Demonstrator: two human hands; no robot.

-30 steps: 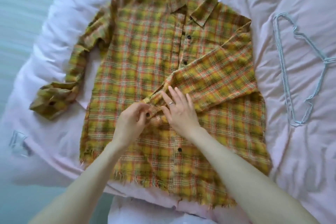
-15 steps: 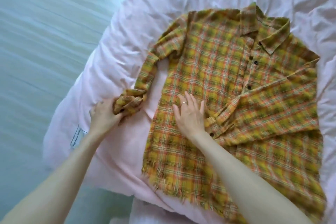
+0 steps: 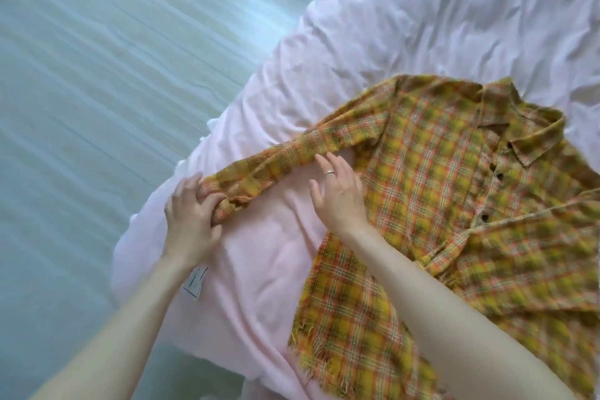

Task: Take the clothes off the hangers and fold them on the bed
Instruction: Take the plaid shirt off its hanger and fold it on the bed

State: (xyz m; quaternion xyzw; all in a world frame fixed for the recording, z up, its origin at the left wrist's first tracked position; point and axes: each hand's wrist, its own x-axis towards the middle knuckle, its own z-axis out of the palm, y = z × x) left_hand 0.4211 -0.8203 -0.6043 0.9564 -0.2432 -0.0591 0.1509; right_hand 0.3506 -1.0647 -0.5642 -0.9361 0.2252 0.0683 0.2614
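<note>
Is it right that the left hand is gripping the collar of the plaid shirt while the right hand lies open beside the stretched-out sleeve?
Not quite. In the head view the left hand grips the cuff end of the stretched-out sleeve, not the collar, which lies untouched on the far side of the plaid shirt. The rest holds: the right hand lies open beside that sleeve.

Pale floor and a small sewn label

The floor (image 3: 97,75) fills the left and far-left of the view, a pale blue-grey surface with faint wavy streaks running across it, blurred in places. A small white label (image 3: 194,281) with dark edging and faint marks shows at the near-left; its print is too small to read. A dark sliver sits at the far-left corner, unidentifiable.
</note>
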